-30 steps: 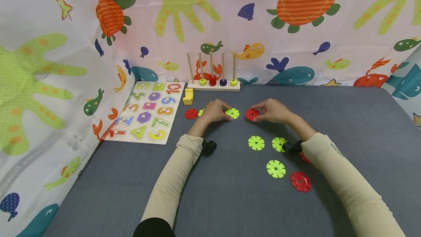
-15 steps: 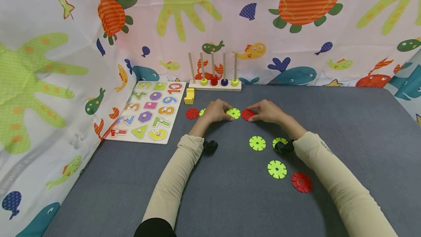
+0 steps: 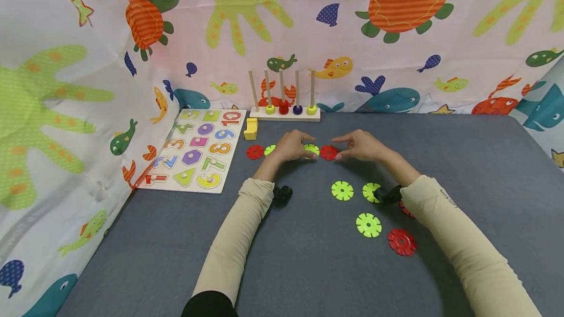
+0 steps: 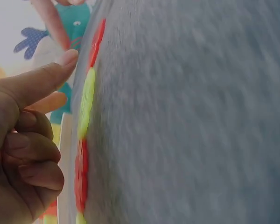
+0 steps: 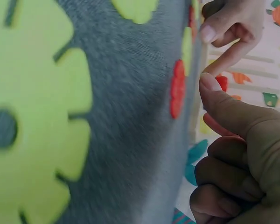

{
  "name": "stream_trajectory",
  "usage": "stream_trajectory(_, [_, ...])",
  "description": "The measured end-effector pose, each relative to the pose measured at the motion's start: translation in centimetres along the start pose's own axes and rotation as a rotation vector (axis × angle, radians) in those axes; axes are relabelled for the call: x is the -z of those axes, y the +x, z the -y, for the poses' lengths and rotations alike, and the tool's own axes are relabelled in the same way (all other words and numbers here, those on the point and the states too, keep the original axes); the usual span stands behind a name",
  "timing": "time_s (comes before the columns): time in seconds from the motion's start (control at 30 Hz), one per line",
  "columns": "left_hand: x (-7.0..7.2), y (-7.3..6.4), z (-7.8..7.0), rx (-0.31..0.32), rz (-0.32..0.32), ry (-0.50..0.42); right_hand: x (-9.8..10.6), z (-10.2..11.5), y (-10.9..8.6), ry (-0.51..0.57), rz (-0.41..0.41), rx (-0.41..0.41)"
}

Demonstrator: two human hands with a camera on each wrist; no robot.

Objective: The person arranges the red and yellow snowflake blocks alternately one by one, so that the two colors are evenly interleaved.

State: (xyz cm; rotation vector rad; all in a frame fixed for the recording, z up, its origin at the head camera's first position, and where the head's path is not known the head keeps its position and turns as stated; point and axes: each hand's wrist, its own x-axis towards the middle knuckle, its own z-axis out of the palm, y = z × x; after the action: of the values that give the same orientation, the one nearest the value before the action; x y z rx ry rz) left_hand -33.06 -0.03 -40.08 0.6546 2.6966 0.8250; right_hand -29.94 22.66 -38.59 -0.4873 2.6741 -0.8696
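Note:
A row of notched plastic discs lies flat on the grey cloth in the head view. At its right end is a red disc (image 3: pixel 328 152), beside a yellow-green disc (image 3: pixel 312 149). My left hand (image 3: pixel 289 147) hovers around the yellow-green disc, thumb and index finger apart, covering the discs behind it. To the right of the red disc, my right hand (image 3: pixel 364 147) has thumb and index finger spread, holding nothing. The left wrist view shows the row edge-on, its yellow-green disc (image 4: pixel 87 103) between red ones. In the right wrist view, the red disc (image 5: pixel 177 88) lies apart from the thumb.
Nearer lie loose discs: yellow-green discs (image 3: pixel 342 191), a red disc (image 3: pixel 402 242), and another partly under the right sleeve. A number puzzle board (image 3: pixel 215 150), a yellow block (image 3: pixel 251 129) and a peg stand (image 3: pixel 286 115) are at the back left, before a patterned curtain (image 3: pixel 282 23).
The right hand slid the red disc left against the yellow-green one, then let go and drew slightly right. The left thumb and index finger have parted from around the row.

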Motion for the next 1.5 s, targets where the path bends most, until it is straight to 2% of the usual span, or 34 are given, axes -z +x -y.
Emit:
stream_trajectory(0.23, [-0.9, 1.2, -1.2, -0.035, 0.073, -0.033, 0.7, 0.2, -2.7, -0.031, 0.006, 0.038])
stream_trajectory(0.5, [-1.5, 1.6, -1.9, -0.050, 0.063, 0.005, -1.0, 0.1, -5.6, 0.016, 0.169, 0.139])
stream_trajectory(0.7, [-1.6, 1.4, -2.1, -0.033, 0.049, 0.008, -2.1, 0.1, -6.0, 0.015, 0.274, 0.194])
stream_trajectory(0.93, [-1.7, 1.3, -2.1, -0.015, 0.045, 0.001, -2.4, -0.2, -5.8, 0.047, 0.288, 0.215])
stream_trajectory(1.1, [-1.4, 1.2, -2.3, -0.007, 0.042, 0.006, -2.5, -0.5, -5.7, 0.072, 0.267, 0.239])
stream_trajectory(1.37, [-1.5, 1.2, -2.3, -0.013, 0.053, 0.008, -2.7, -0.8, -5.8, 0.074, 0.241, 0.262])
stream_trajectory(1.5, [-1.6, 1.2, -2.2, -0.019, 0.051, 0.005, -2.6, -0.8, -6.0, 0.041, 0.216, 0.248])
